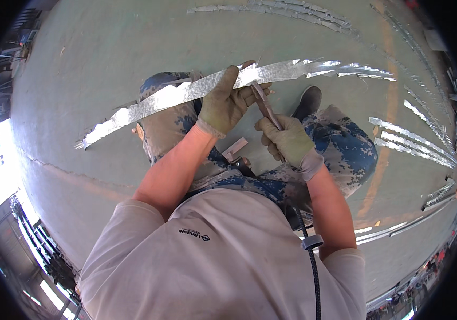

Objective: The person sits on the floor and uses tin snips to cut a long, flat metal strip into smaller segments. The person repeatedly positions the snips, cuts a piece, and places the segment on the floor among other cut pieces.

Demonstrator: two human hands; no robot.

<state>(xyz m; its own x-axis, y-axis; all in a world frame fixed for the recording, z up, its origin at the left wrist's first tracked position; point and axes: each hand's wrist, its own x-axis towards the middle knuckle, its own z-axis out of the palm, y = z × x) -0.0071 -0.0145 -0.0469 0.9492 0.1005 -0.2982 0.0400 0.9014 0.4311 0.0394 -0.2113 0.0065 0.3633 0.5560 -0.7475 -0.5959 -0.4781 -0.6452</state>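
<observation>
A long, shiny sheet-metal strip (170, 97) with jagged, notched edges stretches across in front of me, over my left knee and rising to the right. My left hand (221, 106), in a pale work glove, is closed around its middle, thumb on the near face. In my gloved right hand (291, 140) is a worn brownish hand tool with two handles, apparently pliers (265, 105). The tool's head meets the lower edge of the strip just right of my left hand's fingers. Whether its jaws grip the metal I cannot tell.
Several similar metal strips (412, 143) lie on the floor at the right, and more strips (298, 15) lie at the far side. Long metal bars (394, 229) rest at lower right. A flat-ended object (235, 148) sits by my waist. A black cable (314, 277) hangs down my front.
</observation>
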